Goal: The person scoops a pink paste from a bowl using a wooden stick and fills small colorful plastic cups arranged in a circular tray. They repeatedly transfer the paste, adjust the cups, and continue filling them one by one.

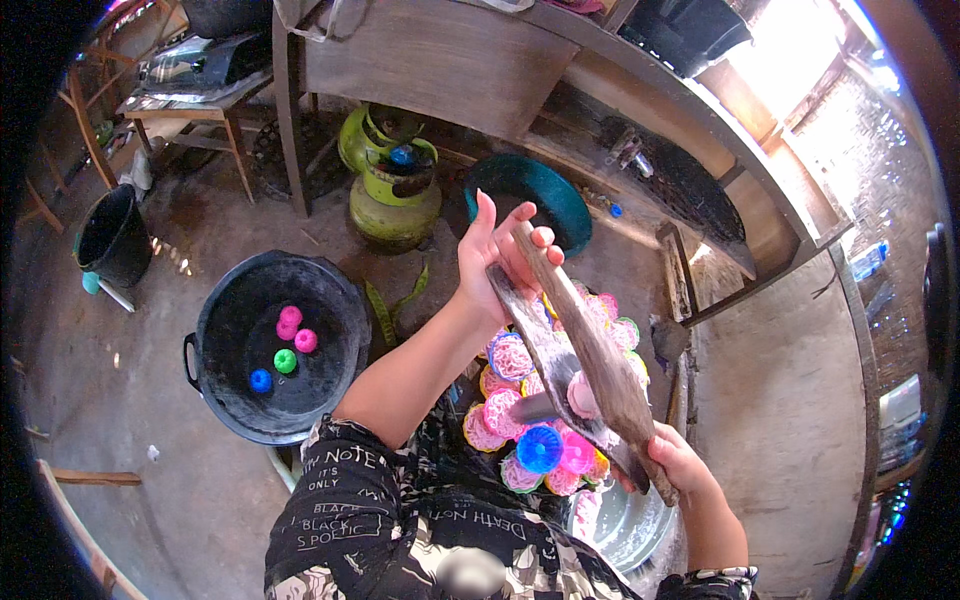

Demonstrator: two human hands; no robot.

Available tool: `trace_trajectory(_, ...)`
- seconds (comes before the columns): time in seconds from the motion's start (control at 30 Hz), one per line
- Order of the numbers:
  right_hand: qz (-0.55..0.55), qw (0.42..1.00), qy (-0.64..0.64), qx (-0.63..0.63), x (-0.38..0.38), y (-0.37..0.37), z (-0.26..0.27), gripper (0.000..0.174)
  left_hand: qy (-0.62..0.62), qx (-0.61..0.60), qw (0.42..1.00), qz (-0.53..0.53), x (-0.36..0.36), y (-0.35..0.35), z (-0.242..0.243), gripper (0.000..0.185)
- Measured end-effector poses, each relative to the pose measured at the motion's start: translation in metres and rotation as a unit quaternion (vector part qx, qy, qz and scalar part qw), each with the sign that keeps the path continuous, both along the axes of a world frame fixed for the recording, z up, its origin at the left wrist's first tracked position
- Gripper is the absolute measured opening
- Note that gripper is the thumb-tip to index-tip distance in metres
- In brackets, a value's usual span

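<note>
A wooden hand press (592, 345), made of two long boards with a short cylinder on the lower one, slants across the view. My left hand (502, 255) is at its upper end, the thumb raised and the fingers around the end of the top board. At the lower right end my right hand (671, 457) grips both boards. Pink matter shows between the boards at the cylinder. Beneath the press lie many small fluted moulds topped with pink and white strands (504, 412). A blue plastic mould (540, 448) and a pink plastic mould (576, 452) stand among them, without visible strands.
A black tub (225, 405) with several small coloured moulds (285, 361) is at left. Close to my body at lower right is a basin (637, 525) with pink matter. Green gas cylinders (396, 210), a teal basin (559, 195) and a wooden bench (442, 67) stand ahead.
</note>
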State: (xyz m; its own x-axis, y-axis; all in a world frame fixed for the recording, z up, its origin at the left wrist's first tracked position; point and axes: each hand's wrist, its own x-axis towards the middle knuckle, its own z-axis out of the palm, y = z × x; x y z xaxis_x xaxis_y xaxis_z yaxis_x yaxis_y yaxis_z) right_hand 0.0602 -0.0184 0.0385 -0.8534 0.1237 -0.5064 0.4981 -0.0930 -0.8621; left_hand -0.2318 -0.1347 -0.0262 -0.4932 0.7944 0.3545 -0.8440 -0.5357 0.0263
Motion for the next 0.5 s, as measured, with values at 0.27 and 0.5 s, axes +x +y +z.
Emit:
trace_trajectory(0.27, 0.045, 0.993, 0.030, -0.107, 0.020, -0.015, -0.007, 0.079, 0.045, 0.004, 0.999, 0.012, 0.014, -0.023, 0.037, 0.072)
trace_trajectory(0.5, -0.002, 0.997, 0.062, -0.043, 0.036, -0.018, 0.018, 0.088, 0.147, 0.152, 0.972, -0.101, 0.015, -0.004, 0.091, 0.080)
